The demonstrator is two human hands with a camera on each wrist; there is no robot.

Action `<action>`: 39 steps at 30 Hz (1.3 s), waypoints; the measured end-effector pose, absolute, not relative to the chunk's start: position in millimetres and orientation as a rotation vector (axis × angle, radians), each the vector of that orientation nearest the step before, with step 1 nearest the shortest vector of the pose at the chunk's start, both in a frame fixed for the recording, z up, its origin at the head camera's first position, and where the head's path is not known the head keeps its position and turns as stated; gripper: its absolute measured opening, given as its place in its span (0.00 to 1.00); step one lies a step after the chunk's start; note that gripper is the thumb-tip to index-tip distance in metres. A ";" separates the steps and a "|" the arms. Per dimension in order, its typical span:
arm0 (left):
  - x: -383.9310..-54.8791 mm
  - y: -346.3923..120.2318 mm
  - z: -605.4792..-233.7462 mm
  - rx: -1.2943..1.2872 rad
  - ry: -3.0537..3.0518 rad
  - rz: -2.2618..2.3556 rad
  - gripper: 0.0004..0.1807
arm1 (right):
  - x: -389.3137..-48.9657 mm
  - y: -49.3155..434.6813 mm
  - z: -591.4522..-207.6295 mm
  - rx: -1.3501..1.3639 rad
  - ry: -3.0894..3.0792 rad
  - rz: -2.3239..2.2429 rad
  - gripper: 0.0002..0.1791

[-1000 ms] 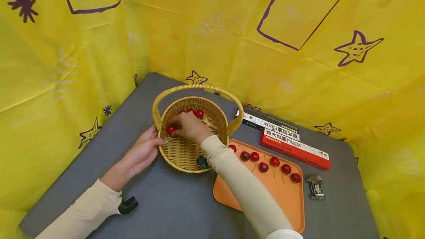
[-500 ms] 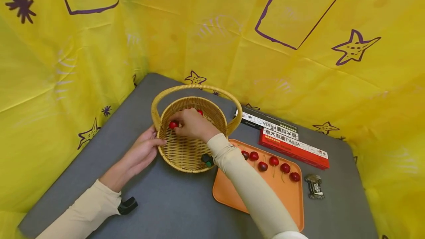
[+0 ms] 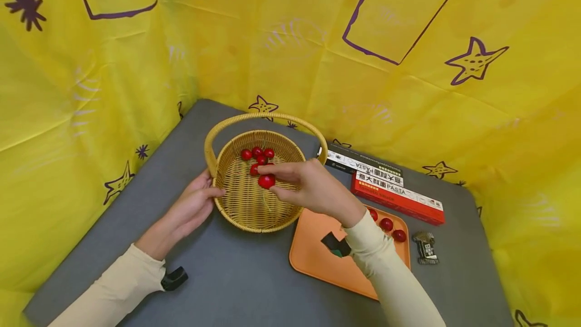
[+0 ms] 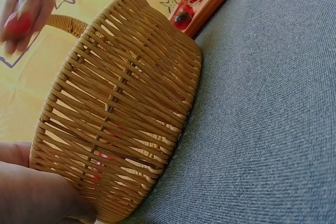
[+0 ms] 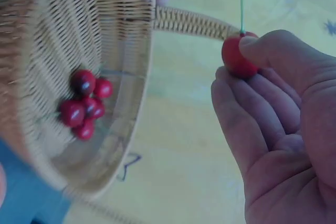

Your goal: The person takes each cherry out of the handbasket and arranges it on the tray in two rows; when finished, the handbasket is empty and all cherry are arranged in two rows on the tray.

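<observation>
The right hand (image 3: pixel 315 185) has its grip closed on a round, glossy red cherry with a thin green stem (image 3: pixel 267 181), pinched between thumb and fingers above the interior of a round, tan woven-wicker basket with an arched handle (image 3: pixel 240 211). Clock positions refer to the basket centre in the head view, with 12 o'clock at the far side. The left hand (image 3: pixel 188 211) grips the basket rim between 8 and 9 o'clock, thumb on the rim, fingers against the outer wall. Inside the basket, five red cherries (image 3: pixel 256 151) lie clustered toward 12 o'clock. At 4 o'clock, near the basket, a flat, rectangular orange tray with rounded corners (image 3: pixel 313 256) sits partly covered by the right sleeve (image 3: pixel 392 271); more red cherries (image 3: pixel 386 224) lie on it. At 3 o'clock, a long black-and-white carton (image 3: pixel 367 165) and a long red-and-white carton (image 3: pixel 395 198) lie side by side. Farther out at 4 o'clock, beyond the tray, a small dark toy vehicle (image 3: pixel 425 247) rests on the grey counter (image 3: pixel 236 276).
</observation>
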State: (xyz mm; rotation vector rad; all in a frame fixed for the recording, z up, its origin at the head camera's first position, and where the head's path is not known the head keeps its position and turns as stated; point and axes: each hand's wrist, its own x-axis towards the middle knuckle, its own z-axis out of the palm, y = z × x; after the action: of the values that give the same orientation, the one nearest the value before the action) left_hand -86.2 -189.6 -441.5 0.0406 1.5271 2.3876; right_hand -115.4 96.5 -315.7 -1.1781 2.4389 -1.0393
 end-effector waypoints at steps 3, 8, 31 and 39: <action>-87.6 -191.1 -442.9 0.039 1.522 2.399 0.49 | -105.7 120.3 -321.2 -1.144 2.448 -1.071 0.26; -87.3 -194.1 -444.8 0.038 1.520 2.404 0.49 | -88.1 158.2 -340.4 -1.058 2.388 -1.291 0.26; -87.9 -190.3 -444.7 0.048 1.488 2.402 0.50 | -61.2 208.1 -446.8 -0.795 2.545 -1.125 0.26; -87.9 -188.7 -446.3 0.066 1.494 2.407 0.49 | -63.4 202.8 -453.3 -0.892 2.622 -0.979 0.25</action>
State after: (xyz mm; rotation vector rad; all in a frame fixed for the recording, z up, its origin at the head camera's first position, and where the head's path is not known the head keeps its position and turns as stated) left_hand -87.9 -188.7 -446.3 0.0661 1.4945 2.4068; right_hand -63.4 202.8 -453.3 -0.8923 2.6220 -0.9786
